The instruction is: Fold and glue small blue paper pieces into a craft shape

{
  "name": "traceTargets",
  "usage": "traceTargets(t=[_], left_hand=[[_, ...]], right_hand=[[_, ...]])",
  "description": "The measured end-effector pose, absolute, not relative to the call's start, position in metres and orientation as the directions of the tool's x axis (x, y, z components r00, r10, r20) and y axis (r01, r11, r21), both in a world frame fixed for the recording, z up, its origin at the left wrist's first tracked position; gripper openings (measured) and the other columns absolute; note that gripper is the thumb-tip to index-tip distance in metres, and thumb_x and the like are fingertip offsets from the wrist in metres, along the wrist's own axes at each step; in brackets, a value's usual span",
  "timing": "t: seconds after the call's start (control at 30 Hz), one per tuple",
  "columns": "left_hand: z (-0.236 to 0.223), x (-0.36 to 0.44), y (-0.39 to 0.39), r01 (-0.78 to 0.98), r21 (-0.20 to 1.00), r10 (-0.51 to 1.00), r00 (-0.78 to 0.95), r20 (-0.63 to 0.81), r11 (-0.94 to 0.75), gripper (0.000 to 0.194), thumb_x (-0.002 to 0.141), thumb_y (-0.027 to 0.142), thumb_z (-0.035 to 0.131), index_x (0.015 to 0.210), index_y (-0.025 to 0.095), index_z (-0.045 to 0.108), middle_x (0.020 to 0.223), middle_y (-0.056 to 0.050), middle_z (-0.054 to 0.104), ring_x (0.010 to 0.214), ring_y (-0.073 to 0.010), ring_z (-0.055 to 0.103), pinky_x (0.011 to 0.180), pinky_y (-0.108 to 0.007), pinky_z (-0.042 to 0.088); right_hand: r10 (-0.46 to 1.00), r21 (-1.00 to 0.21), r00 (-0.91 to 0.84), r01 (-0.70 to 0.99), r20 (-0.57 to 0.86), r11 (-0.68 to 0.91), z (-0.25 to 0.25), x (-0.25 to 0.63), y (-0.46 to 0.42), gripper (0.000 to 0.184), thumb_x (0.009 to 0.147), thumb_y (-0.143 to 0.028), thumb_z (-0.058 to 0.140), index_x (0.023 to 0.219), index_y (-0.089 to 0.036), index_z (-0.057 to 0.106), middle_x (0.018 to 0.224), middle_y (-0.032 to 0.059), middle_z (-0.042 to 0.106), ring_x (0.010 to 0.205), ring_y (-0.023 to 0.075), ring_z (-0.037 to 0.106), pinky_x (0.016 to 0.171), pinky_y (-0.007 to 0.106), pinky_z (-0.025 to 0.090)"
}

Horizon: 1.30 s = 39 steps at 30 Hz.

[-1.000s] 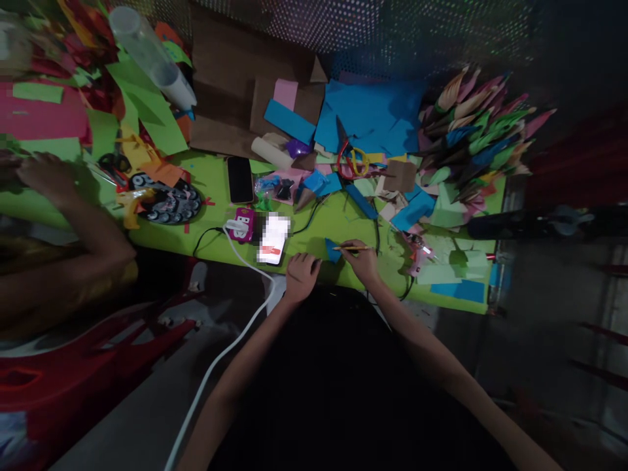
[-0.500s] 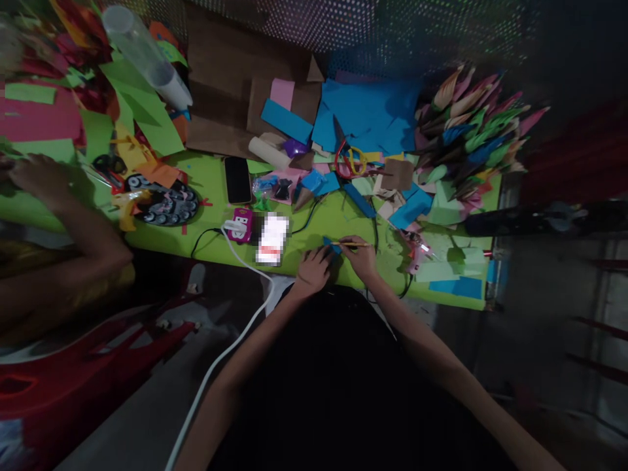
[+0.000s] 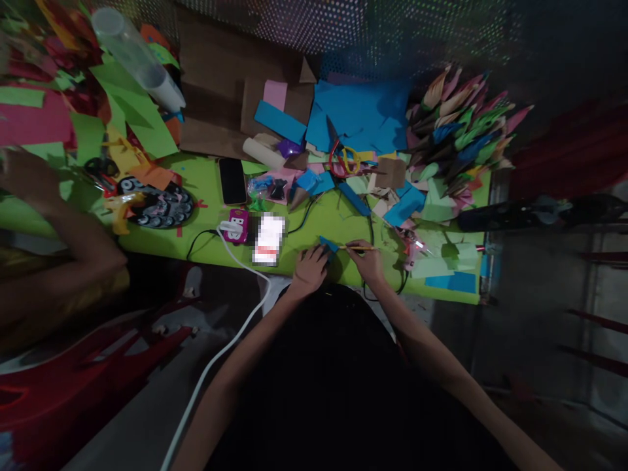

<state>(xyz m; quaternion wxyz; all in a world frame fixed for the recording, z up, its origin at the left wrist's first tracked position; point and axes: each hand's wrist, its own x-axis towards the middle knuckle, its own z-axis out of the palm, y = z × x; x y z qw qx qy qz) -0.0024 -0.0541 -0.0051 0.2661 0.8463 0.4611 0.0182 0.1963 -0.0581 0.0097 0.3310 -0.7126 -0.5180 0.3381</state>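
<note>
At the near edge of the green table (image 3: 343, 226), my left hand (image 3: 310, 269) rests with curled fingers on a small blue paper piece (image 3: 328, 244), pressing it down. Just to its right, my right hand (image 3: 367, 260) is closed round a thin yellow pencil (image 3: 360, 248) that lies nearly level, its tip at the blue paper. A lit phone (image 3: 267, 239) lies left of my left hand.
Blue sheets (image 3: 363, 114), brown paper (image 3: 226, 91), scissors (image 3: 343, 160), a dark phone (image 3: 232, 180), a pink charger (image 3: 237, 227) with a white cable (image 3: 230, 327) and a heap of folded paper cones (image 3: 461, 134) cover the table. Another person's arm (image 3: 59, 222) rests at left.
My left hand has slid right onto the blue paper piece and stays on it. The pencil hand has barely moved. The view has shifted slightly.
</note>
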Motion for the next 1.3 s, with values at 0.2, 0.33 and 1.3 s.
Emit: traceTargets(t=[0.2,0.33,1.3], left_hand=[[-0.005,-0.005,-0.054,0.758,0.468,0.78,0.592,-0.202,-0.454,0.05,0.096,0.026,0.049,0.147,0.026,0.049,0.156,-0.009,0.048,0.142,-0.027,0.045,0.113,-0.048,0.038],[-0.004,-0.003,-0.054,0.763,0.472,0.788,0.581,-0.202,-0.442,0.048,0.098,0.029,0.046,0.146,0.028,0.05,0.153,-0.008,0.051,0.141,-0.0263,0.046,0.111,-0.048,0.039],[-0.003,-0.003,-0.054,0.754,0.514,0.797,0.57,-0.2,-0.409,0.045,0.099,0.031,0.045,0.143,0.024,0.054,0.153,-0.008,0.052,0.139,-0.027,0.047,0.111,-0.047,0.038]], right_hand=[[0.971,-0.814,0.208,0.54,-0.117,-0.214,0.01,0.193,-0.056,0.029,0.086,-0.051,0.061,0.083,-0.024,0.071,0.088,0.0073,0.076,0.085,0.0256,0.071,0.08,0.04,0.055],[0.975,-0.811,0.204,0.554,-0.087,-0.188,0.01,0.189,-0.051,0.028,0.087,-0.05,0.061,0.085,-0.024,0.072,0.09,0.007,0.076,0.087,0.0253,0.071,0.082,0.04,0.055],[0.996,-0.783,0.077,0.617,-0.04,-0.08,0.014,0.174,-0.028,0.034,0.091,-0.053,0.057,0.085,-0.022,0.072,0.09,0.0081,0.076,0.087,0.0244,0.071,0.08,0.038,0.055]])
